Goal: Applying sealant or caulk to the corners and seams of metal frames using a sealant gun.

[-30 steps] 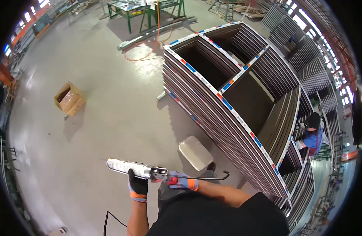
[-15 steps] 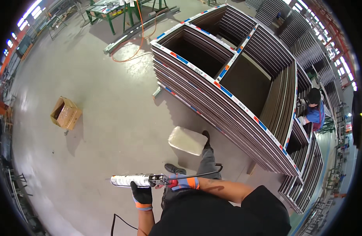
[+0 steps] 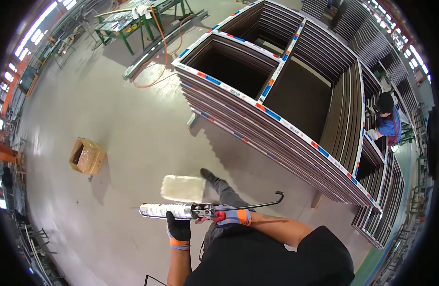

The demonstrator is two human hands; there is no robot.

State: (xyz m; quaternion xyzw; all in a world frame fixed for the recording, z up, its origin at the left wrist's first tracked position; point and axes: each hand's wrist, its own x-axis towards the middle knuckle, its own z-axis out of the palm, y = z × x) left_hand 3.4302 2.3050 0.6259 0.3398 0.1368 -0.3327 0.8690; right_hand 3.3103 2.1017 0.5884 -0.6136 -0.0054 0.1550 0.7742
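A caulking gun (image 3: 202, 210) with a white tube (image 3: 164, 210) lies level across the front of my body, its nozzle toward the left. My left hand (image 3: 179, 231), in a black-palmed glove with an orange cuff, is closed around the tube from below. Behind it, my right hand (image 3: 233, 217), gloved in grey-blue and orange, grips the gun by its red handle (image 3: 220, 217); some of its fingers are hidden. The gun's thin black rod (image 3: 255, 206) sticks out over my right forearm and ends in a hook.
A tall stack of brown window frames (image 3: 276, 143) stands ahead right; a person (image 3: 390, 125) bends at its far side. On the floor are a pale block-like bundle (image 3: 183, 188), an open cardboard box (image 3: 89, 158) and an orange hose (image 3: 164, 57). A green workbench (image 3: 126, 31) stands further back.
One of my legs has stepped forward beside the pale bundle, which now appears further left in view. Both hands keep their hold on the caulking gun, now slightly higher and further right in view.
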